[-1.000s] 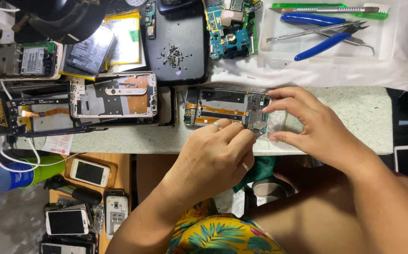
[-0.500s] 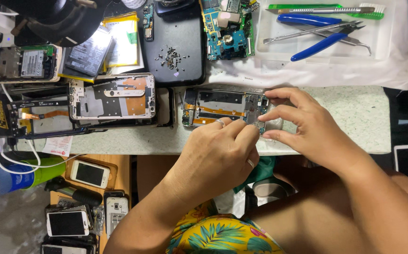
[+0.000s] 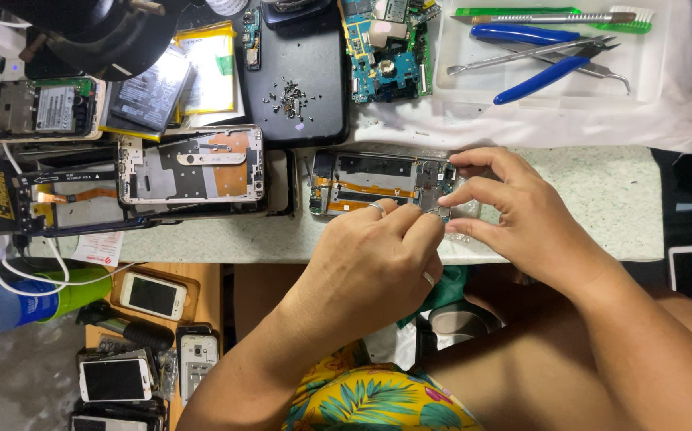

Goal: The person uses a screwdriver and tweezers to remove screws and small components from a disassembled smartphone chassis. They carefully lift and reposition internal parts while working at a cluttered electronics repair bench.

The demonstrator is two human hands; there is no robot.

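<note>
- The opened dark phone chassis with orange ribbon cable (image 3: pixel 370 183) lies flat on the speckled grey bench (image 3: pixel 601 191), centre, near edge
- Left hand (image 3: pixel 378 263) pinches narrowly at its right end; right hand (image 3: pixel 521 215) fingertips close on the same small board part
- Likely light, stiff, fragile; best held by its edges
- White tray (image 3: pixel 449 80), far right, holds blue-handled pliers (image 3: pixel 537 56)
- Black tray (image 3: pixel 314 104) holds loose tiny screws (image 3: pixel 288 97)

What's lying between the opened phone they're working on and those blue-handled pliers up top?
In the head view, between the opened phone and the blue-handled pliers lies a rumpled white cloth over speckled worktop.
</note>
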